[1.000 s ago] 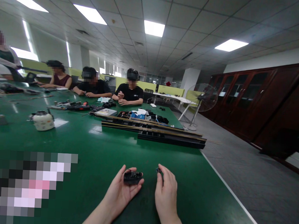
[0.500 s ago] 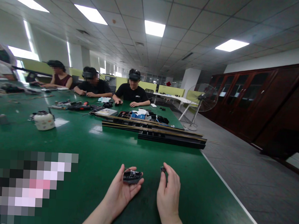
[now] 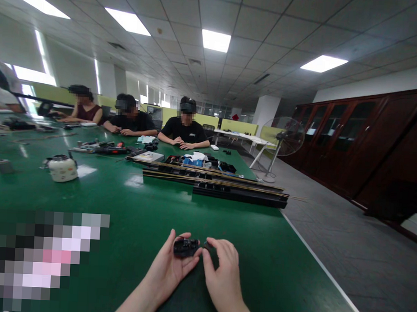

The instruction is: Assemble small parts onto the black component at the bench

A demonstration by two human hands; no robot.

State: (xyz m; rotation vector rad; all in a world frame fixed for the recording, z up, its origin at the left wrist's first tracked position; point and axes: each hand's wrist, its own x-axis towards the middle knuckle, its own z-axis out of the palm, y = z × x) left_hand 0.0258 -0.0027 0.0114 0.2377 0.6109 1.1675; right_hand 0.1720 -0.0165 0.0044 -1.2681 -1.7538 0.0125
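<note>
Your right hand (image 3: 223, 268) has swung leftward, thumb and forefinger pinching a small dark piece (image 3: 207, 245) that now nearly meets the black part (image 3: 185, 249) in the curled fingers of your left hand (image 3: 173, 262), inside the right edge of the surface (image 3: 279, 280), short of the long black bars (image 3: 239, 196).

The right hand (image 3: 223, 266) has moved in beside the left hand (image 3: 173, 259), its small dark part (image 3: 207, 245) now near the black device (image 3: 185, 248); a co-worker's 2 hands (image 3: 187, 146) have drawn together.
</note>
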